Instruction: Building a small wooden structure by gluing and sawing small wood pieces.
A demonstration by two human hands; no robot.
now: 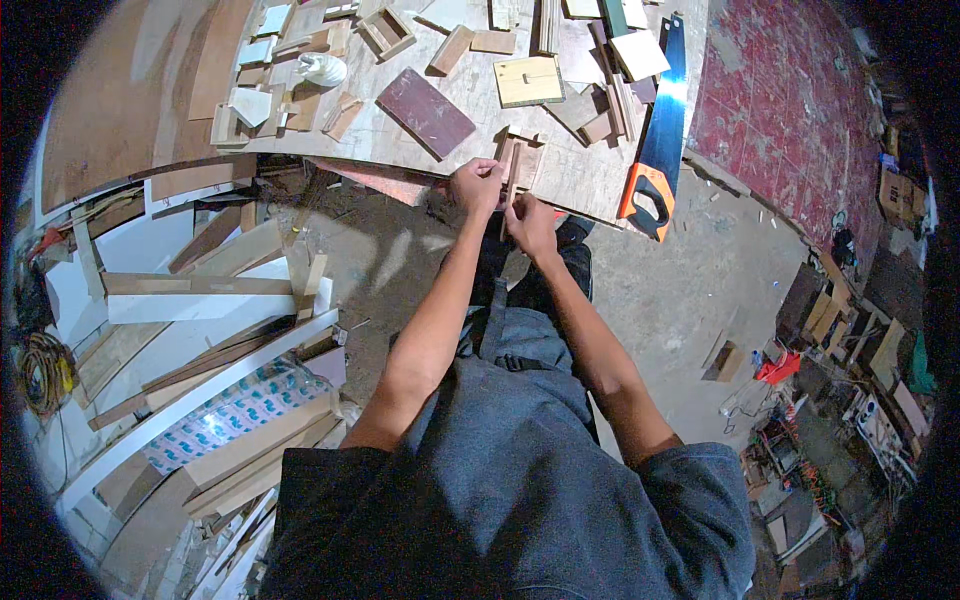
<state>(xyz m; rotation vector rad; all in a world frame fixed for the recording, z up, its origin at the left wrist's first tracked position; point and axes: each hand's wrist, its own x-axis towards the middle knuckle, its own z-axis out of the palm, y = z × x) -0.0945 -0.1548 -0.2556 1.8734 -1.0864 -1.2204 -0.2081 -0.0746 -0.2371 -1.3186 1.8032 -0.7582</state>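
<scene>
Holding a narrow brown wooden strip (514, 172) at the near edge of a pale plywood worktable (590, 190), a person seen from above has two bare hands close together, straight ahead of the body. The strip lies between the hands, its long axis pointing away from the person, the far end leaning slightly rightward. That far end overlaps a small, shallow, light-brown wooden box (530, 162) near the table's edge; whether it rests on the box or hangs above it, I cannot tell. The near end reaches past the edge, toward the body. The right hand (531, 226) is the nearer one to the body and grasps the strip along its nearer part, fingers curled. The left hand (477, 187) sits a little farther forward, just left of the strip, thumb and fingertips drawn together; whether they touch the strip or pinch something small cannot be made out. Beyond the left hand, a dark reddish-brown rectangular board (425, 112) lies at a slant, and beyond the box is a pale yellow rectangular wooden block (527, 82). To the right, a handsaw with a dark metal blade and an orange-and-black handle (665, 120) lies lengthwise, its handle toward the person. A white spiral light bulb (322, 69) lies farther left.
</scene>
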